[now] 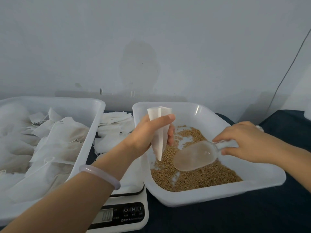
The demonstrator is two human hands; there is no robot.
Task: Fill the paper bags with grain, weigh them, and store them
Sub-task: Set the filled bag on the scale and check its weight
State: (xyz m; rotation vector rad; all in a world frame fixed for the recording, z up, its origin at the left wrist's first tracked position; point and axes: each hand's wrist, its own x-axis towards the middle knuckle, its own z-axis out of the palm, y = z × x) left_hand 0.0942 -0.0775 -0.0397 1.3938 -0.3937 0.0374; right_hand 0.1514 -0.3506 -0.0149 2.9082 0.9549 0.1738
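Many filled bags [57, 138] in tub [88, 135], scale [129, 214] beside, flat bags [116, 118] behind

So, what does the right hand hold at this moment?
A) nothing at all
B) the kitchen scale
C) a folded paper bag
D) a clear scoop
D: the right hand pinches the handle of the clear scoop, whose bowl lies on the grain; the paper bag is in the left hand.

One head-worn view looks forward and down, close over the table [218, 216] (wall behind).
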